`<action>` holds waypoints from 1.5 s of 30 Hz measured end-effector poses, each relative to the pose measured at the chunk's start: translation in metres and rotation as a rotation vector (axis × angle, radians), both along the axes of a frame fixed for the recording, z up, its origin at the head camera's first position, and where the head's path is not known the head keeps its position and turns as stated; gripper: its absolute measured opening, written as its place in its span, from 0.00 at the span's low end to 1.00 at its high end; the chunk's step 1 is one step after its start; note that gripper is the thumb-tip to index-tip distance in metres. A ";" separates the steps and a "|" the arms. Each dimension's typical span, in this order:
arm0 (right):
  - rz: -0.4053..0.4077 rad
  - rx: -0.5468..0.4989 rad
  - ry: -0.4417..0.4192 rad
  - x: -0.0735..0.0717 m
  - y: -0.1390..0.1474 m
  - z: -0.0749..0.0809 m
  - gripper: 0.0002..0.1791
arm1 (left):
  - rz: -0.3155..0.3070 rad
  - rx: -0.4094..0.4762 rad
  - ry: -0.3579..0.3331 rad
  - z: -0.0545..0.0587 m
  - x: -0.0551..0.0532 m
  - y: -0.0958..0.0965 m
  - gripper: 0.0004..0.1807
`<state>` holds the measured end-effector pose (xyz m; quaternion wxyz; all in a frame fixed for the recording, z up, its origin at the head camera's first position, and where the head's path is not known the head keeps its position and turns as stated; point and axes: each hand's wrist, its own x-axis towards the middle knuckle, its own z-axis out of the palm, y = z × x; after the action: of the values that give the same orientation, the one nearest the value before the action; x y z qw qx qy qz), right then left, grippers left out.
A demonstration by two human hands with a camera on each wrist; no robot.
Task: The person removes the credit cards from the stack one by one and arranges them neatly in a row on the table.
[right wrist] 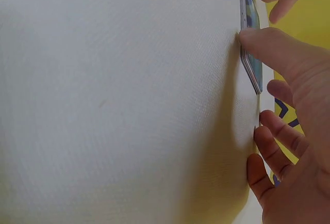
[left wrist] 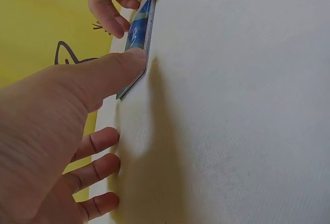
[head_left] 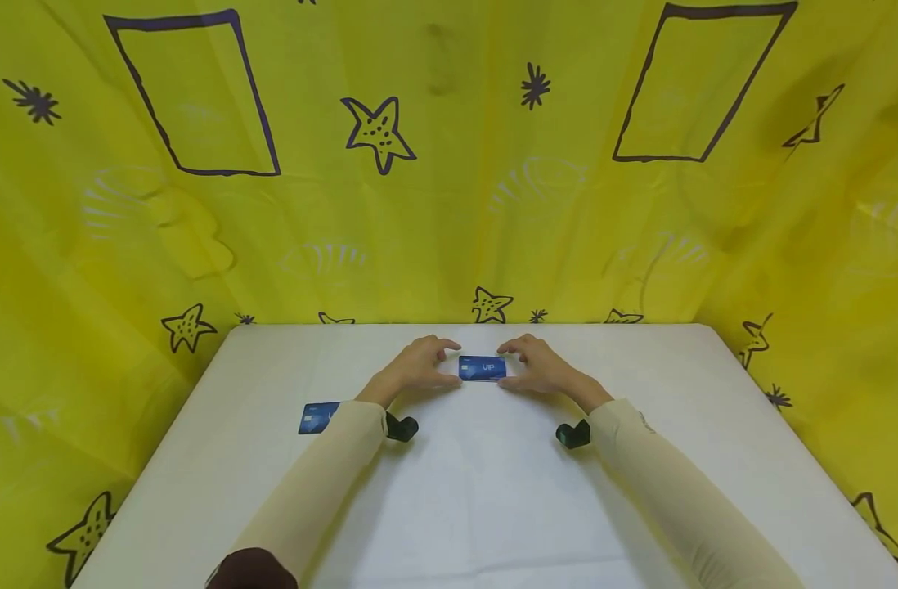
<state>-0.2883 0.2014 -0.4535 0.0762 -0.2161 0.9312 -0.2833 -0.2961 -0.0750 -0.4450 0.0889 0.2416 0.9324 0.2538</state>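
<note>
Cards in one pile (head_left: 475, 370) are seen at the far middle of the white table (head_left: 456, 499), between the left hand (head_left: 418, 366) and the right hand (head_left: 539, 368), and their stacked edges are shown best by the two wrist views. One more blue card (head_left: 315, 419), at the left and partly hidden by a sleeve (head_left: 322, 478), is shown only by the head view. The pile's near edge is touched by two thumbs, with fingers spread apart from them; whether it is pinched cannot be told.
</note>
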 end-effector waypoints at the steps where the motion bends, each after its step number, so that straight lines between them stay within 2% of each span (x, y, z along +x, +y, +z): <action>1: -0.001 0.002 0.000 0.000 0.000 0.000 0.31 | 0.003 -0.009 -0.001 0.000 0.000 0.000 0.36; 15: -0.029 0.008 -0.030 0.001 -0.002 0.001 0.28 | -0.011 -0.084 0.023 -0.002 -0.003 0.007 0.32; 24: -0.018 -0.001 -0.028 0.001 -0.002 0.004 0.25 | -0.009 -0.078 0.013 -0.004 -0.005 0.010 0.28; 36: -0.011 -0.003 -0.033 0.001 -0.003 0.006 0.25 | -0.014 -0.063 0.011 -0.007 -0.009 0.010 0.28; 45: -0.005 -0.010 -0.023 0.001 -0.002 0.006 0.25 | -0.016 -0.058 0.021 -0.006 -0.007 0.010 0.28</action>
<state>-0.2868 0.1990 -0.4479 0.0849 -0.2107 0.9296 -0.2904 -0.3032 -0.0647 -0.4508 0.0882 0.2488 0.9383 0.2235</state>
